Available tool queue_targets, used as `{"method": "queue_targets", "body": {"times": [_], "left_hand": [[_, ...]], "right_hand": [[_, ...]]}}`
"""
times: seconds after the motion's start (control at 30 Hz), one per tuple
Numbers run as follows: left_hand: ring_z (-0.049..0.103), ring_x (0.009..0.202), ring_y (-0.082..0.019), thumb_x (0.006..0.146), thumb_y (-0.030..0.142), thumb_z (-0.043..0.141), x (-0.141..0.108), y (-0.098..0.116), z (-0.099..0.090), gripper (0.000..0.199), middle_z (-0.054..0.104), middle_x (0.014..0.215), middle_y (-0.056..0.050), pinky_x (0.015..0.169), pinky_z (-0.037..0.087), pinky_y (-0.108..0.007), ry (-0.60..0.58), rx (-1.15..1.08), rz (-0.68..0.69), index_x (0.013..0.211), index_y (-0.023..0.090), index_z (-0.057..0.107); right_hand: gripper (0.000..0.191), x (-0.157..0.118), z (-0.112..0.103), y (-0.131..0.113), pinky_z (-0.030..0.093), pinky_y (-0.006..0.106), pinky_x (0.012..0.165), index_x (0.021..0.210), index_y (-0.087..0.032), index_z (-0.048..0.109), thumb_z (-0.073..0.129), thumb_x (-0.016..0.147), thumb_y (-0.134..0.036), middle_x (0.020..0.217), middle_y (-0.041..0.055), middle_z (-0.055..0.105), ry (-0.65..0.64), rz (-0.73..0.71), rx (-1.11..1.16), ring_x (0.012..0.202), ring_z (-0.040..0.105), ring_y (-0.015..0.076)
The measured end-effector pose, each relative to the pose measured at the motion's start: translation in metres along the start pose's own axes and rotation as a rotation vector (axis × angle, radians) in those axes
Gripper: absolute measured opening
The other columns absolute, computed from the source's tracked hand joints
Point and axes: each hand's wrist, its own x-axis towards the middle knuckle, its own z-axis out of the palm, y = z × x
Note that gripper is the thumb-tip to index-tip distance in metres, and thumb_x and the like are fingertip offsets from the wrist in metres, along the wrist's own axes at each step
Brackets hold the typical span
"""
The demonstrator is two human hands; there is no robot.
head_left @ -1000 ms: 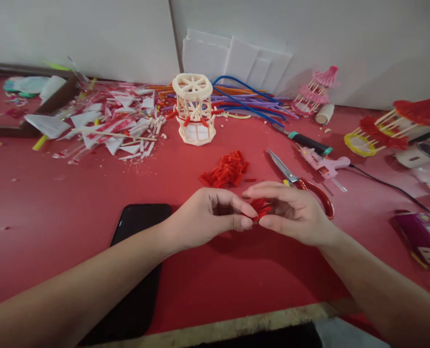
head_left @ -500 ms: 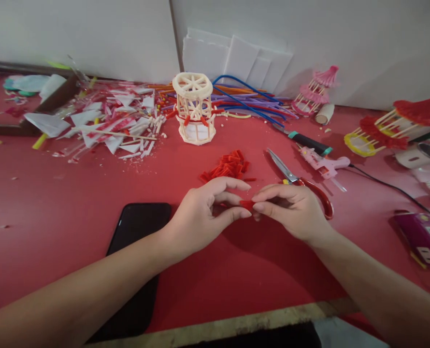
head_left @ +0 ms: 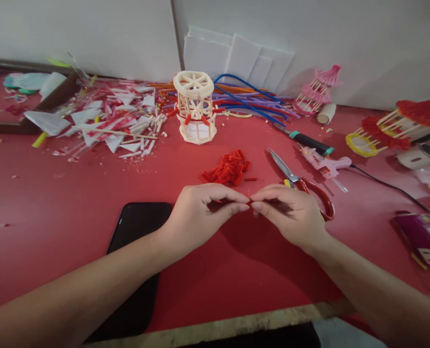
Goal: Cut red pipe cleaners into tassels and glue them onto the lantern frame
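Between my two hands is a small red fuzzy piece [head_left: 250, 203], mostly covered by the fingertips. My left hand [head_left: 204, 210] pinches one end of it between thumb and index finger. From the other side my right hand [head_left: 291, 212] pinches it too, so the fingertips almost meet. Just beyond them lies a pile of short cut red pieces [head_left: 229, 168], with one loose piece to its right. Farther back stands a cream tower frame [head_left: 196, 108] of fuzzy rings and posts, with several red pieces sticking out around its middle.
Red-handled scissors [head_left: 291, 176], a pink glue gun [head_left: 325, 164] and a black-handled tool [head_left: 311, 143] lie to the right. A black phone [head_left: 138, 232] rests under my left forearm. Scraps [head_left: 117, 116] and coloured stems [head_left: 251, 99] line the wall. Small pagoda models [head_left: 396, 123] stand right.
My left thumb and index finger have closed onto the red piece, which is now mostly hidden. The right hand keeps its pinch. The view has shifted slightly.
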Motion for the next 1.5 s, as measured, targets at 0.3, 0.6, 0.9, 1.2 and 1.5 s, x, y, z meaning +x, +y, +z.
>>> {"method": "queue_targets", "body": {"times": [0.3,0.6,0.9,1.2,1.5], "left_hand": [[0.064,0.070,-0.009,0.090,0.013,0.058,0.001,-0.003,-0.003,0.016,0.063,0.082,0.001,0.065,0.051,-0.019,0.240,-0.043,0.055,0.102,0.020,0.067],[0.054,0.055,-0.009,0.095,0.035,0.058,0.011,-0.014,-0.005,0.018,0.050,0.061,0.006,0.060,0.051,-0.023,0.287,-0.309,-0.117,0.107,0.023,0.063],[0.070,0.085,-0.012,0.077,0.022,0.080,0.003,-0.006,0.003,0.025,0.074,0.090,0.000,0.078,0.055,-0.021,-0.141,-0.337,-0.144,0.099,0.018,0.069],[0.072,0.071,-0.011,0.082,0.039,0.074,0.008,-0.002,-0.003,0.025,0.076,0.076,-0.003,0.070,0.058,-0.019,-0.131,-0.652,-0.454,0.080,0.014,0.075],[0.070,0.059,-0.010,0.064,0.022,0.089,0.012,-0.006,-0.006,0.033,0.074,0.066,0.002,0.059,0.056,-0.018,-0.451,-0.786,-0.640,0.084,0.017,0.063]], "right_hand": [[0.008,0.001,0.003,0.004,0.055,0.020,0.051,0.078,-0.019,0.070,0.075,0.081,-0.025,0.058,-0.0036,0.066,0.017,0.215,0.387,0.049,0.062,0.0084],[0.012,0.003,0.004,0.013,0.054,0.020,0.050,0.078,-0.018,0.073,0.080,0.078,-0.029,0.061,-0.0034,0.066,0.020,0.318,0.581,0.051,0.061,0.0076],[0.017,0.002,0.009,0.008,0.054,0.021,0.051,0.078,-0.018,0.071,0.081,0.076,-0.032,0.063,-0.0033,0.067,-0.066,0.392,0.590,0.050,0.061,0.0078],[0.005,-0.001,0.001,0.001,0.054,0.021,0.062,0.088,-0.018,0.069,0.065,0.089,-0.016,0.077,0.0005,0.071,0.003,-0.138,-0.125,0.067,0.065,0.0099],[0.020,-0.005,-0.006,0.002,0.056,0.023,0.079,0.095,-0.016,0.071,0.057,0.089,-0.002,0.095,0.0070,0.070,-0.109,-0.584,-0.259,0.087,0.067,0.0121]]}}
